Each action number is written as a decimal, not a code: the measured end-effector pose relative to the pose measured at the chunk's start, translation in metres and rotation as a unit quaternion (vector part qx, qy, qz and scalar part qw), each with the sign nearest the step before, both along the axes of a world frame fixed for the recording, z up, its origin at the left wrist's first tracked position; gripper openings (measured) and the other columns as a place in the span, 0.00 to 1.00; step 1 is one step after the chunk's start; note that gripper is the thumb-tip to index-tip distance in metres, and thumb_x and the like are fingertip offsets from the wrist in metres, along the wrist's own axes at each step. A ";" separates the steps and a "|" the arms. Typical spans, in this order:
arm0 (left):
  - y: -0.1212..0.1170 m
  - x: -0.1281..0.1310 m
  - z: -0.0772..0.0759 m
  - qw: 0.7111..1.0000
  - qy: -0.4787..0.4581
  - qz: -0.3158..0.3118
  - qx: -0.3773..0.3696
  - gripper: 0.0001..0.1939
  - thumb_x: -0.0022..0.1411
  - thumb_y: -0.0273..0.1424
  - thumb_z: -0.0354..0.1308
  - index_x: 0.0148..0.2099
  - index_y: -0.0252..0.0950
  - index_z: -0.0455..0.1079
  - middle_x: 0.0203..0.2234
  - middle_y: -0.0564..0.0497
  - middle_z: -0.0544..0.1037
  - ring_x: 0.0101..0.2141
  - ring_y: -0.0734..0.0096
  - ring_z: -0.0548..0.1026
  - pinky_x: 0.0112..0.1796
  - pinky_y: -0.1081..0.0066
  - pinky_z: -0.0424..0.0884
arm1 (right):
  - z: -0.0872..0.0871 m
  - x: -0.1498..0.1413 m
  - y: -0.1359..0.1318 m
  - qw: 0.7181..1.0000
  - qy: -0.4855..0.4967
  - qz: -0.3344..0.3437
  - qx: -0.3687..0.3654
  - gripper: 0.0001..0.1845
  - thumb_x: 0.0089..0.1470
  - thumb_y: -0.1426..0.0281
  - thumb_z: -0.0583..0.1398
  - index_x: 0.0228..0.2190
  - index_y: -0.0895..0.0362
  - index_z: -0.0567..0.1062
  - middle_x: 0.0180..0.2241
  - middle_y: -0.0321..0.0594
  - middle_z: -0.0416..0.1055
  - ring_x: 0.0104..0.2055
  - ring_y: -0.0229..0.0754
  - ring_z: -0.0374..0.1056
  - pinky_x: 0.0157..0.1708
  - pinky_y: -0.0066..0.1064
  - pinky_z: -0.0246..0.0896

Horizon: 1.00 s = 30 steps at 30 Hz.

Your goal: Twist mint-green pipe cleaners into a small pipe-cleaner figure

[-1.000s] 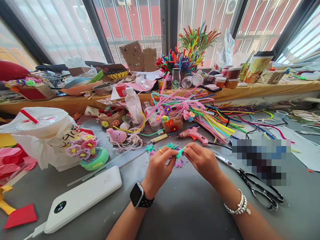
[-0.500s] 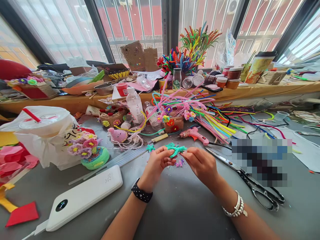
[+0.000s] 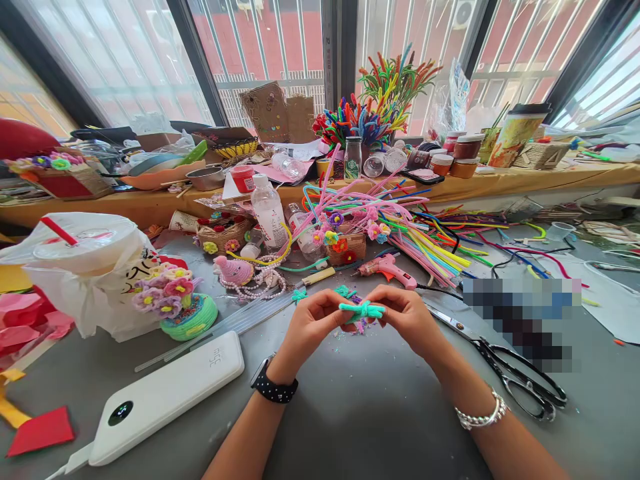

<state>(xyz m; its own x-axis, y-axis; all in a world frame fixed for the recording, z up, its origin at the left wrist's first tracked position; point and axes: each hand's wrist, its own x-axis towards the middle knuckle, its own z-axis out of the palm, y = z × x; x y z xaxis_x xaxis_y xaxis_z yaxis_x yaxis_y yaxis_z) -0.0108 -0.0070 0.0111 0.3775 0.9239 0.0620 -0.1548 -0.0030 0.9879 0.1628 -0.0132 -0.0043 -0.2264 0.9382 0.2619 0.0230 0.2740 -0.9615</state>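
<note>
Your left hand [image 3: 311,325] and right hand [image 3: 409,320] both pinching the green fuzzy piece [image 3: 363,311], now level between them, slanted a moment ago

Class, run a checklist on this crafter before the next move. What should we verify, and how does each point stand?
1. Left hand grips the turquoise piece: ok, at its left end.
2. Right hand grips it too: ok, at its right end.
3. Scissors put down: ok, lying on the table.
4. Glue gun cold: cannot tell.
5. Table near the hands free of scraps: not ok, purple scraps there.
</note>
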 end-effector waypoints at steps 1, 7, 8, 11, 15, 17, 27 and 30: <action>0.001 -0.001 0.000 1.000 0.018 -0.007 -0.003 0.07 0.46 0.30 0.61 0.26 0.32 0.68 0.17 0.52 0.73 0.20 0.74 0.71 0.25 0.75 0.67 | 0.001 0.001 0.001 1.000 -0.009 -0.008 0.002 0.06 0.47 0.69 0.59 0.26 0.58 0.74 0.22 0.35 0.66 0.21 0.32 0.60 0.19 0.23 0.56; 0.007 0.002 -0.009 0.994 0.062 0.072 -0.054 0.08 0.46 0.27 0.57 0.21 0.34 0.60 0.10 0.57 0.69 0.14 0.77 0.68 0.20 0.77 0.63 | 0.007 0.001 -0.005 0.975 -0.095 -0.114 0.164 0.05 0.47 0.71 0.60 0.27 0.56 0.77 0.26 0.38 0.66 0.27 0.36 0.62 0.23 0.26 0.58; 0.008 0.003 -0.010 0.992 0.045 0.103 -0.063 0.08 0.46 0.27 0.57 0.21 0.34 0.60 0.10 0.57 0.69 0.14 0.77 0.68 0.20 0.77 0.63 | 0.007 0.000 -0.007 0.968 -0.109 -0.114 0.193 0.05 0.47 0.71 0.60 0.28 0.55 0.77 0.27 0.38 0.66 0.28 0.36 0.62 0.23 0.26 0.58; 0.010 0.004 -0.012 0.980 -0.043 0.177 -0.084 0.08 0.46 0.29 0.59 0.24 0.33 0.62 0.16 0.56 0.73 0.19 0.76 0.72 0.24 0.76 0.67 | 0.006 -0.002 -0.010 0.960 -0.147 -0.069 0.230 0.06 0.47 0.72 0.59 0.29 0.55 0.77 0.27 0.39 0.66 0.28 0.36 0.63 0.22 0.25 0.58; 0.012 0.002 -0.012 0.962 -0.156 0.197 -0.109 0.07 0.46 0.29 0.61 0.29 0.33 0.66 0.23 0.54 0.76 0.26 0.76 0.74 0.29 0.77 0.69 | 0.005 -0.004 -0.008 0.962 -0.187 -0.042 0.192 0.05 0.48 0.71 0.59 0.27 0.56 0.76 0.27 0.39 0.66 0.27 0.35 0.62 0.22 0.25 0.58; 0.013 0.001 -0.013 0.957 -0.185 0.196 -0.111 0.08 0.47 0.28 0.60 0.33 0.34 0.68 0.26 0.54 0.77 0.27 0.77 0.74 0.30 0.77 0.70 | 0.004 -0.003 -0.005 0.966 -0.191 -0.064 0.162 0.06 0.48 0.69 0.59 0.25 0.57 0.76 0.27 0.38 0.65 0.24 0.33 0.60 0.22 0.25 0.57; 0.012 0.004 -0.014 0.947 -0.222 0.192 -0.129 0.06 0.45 0.28 0.62 0.29 0.33 0.71 0.26 0.54 0.78 0.27 0.77 0.75 0.35 0.75 0.72 | 0.000 0.008 0.007 0.984 -0.083 -0.159 0.019 0.09 0.44 0.64 0.61 0.21 0.58 0.72 0.25 0.37 0.64 0.28 0.38 0.62 0.24 0.27 0.58; 0.012 0.004 -0.014 0.942 -0.231 0.206 -0.127 0.07 0.46 0.29 0.62 0.31 0.34 0.71 0.27 0.54 0.78 0.27 0.76 0.76 0.35 0.74 0.72 | -0.001 0.007 0.007 0.987 -0.056 -0.146 -0.027 0.10 0.43 0.64 0.61 0.21 0.58 0.71 0.22 0.35 0.64 0.25 0.36 0.60 0.24 0.28 0.57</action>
